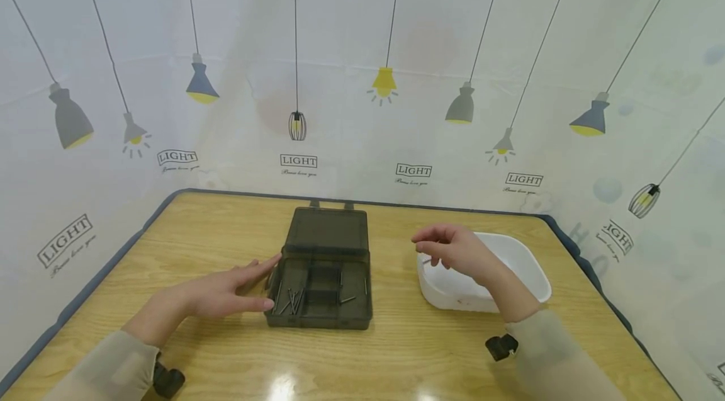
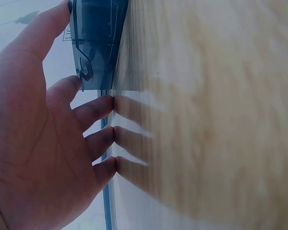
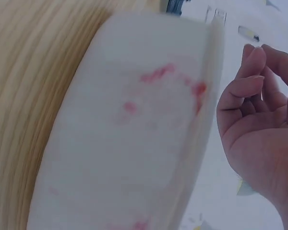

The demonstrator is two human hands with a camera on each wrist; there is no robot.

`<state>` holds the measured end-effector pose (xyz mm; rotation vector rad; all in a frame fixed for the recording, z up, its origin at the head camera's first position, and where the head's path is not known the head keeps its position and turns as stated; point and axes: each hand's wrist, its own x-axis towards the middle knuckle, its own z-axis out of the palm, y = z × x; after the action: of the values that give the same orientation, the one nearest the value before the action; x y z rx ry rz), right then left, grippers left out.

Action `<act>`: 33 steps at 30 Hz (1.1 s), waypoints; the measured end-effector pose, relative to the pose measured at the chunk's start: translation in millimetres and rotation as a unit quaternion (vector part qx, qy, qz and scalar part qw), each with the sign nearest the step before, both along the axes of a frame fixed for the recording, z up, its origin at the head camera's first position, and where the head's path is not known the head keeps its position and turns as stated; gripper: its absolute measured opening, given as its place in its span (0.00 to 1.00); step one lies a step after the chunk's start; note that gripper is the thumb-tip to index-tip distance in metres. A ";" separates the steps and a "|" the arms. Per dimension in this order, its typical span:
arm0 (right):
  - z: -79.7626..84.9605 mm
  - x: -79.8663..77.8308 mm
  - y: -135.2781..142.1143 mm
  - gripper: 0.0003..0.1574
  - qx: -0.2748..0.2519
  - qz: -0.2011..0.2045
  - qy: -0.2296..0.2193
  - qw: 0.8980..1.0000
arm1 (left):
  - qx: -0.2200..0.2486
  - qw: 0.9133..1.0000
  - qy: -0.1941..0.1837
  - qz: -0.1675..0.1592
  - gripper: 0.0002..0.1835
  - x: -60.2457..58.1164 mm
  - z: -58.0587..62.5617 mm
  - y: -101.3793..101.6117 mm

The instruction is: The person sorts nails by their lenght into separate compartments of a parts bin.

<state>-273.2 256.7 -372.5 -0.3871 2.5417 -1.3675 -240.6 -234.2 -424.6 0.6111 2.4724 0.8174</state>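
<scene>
A dark translucent plastic case (image 1: 321, 291) lies with its lid (image 1: 326, 229) raised towards the back. Several thin metal nails or screws (image 1: 291, 301) lie in its left compartment, and a few more are on the right. My left hand (image 1: 218, 291) rests at the case's left side, thumb and index finger touching it. Its other fingertips meet the table in the left wrist view. Over the near left rim of a white tray (image 1: 459, 297) hovers my right hand (image 1: 457, 253), fingers bent, thumb and index fingertips together. No object shows between them; something small could be hidden.
The wooden table (image 1: 226, 357) has a dark blue edge (image 1: 396, 203) along the back and sides. A white curtain (image 1: 351, 29) printed with lamps encloses it. Red marks (image 3: 156, 74) show on the tray's outer wall. The tray's inside is partly covered by my right arm.
</scene>
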 end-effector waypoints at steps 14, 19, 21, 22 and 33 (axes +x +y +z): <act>-23.4 -32.2 55.7 0.24 0.035 -0.023 -0.034 0.999 | 0.001 1.000 -0.004 -0.010 0.50 -3.9 -4.3 -2.1; -33.1 -36.5 68.5 0.24 0.047 -0.042 -0.050 0.997 | -0.003 1.000 -0.002 -0.008 0.50 -3.7 -4.8 -1.8; -36.8 -38.2 72.4 0.23 0.055 -0.051 -0.058 0.996 | -0.005 1.000 0.000 -0.007 0.50 -3.5 -5.2 -1.6; -38.4 -38.9 74.1 0.23 0.058 -0.053 -0.061 0.995 | -0.005 1.000 0.001 -0.007 0.50 -3.4 -5.4 -1.5; -51.0 -41.9 82.2 0.25 0.086 -0.055 -0.097 0.990 | -0.001 1.000 0.004 -0.008 0.50 -4.7 -7.7 -2.3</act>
<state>-315.1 338.9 -423.5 -0.0786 2.5243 -1.1464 -245.3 -236.5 -432.3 0.6343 2.4724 0.8090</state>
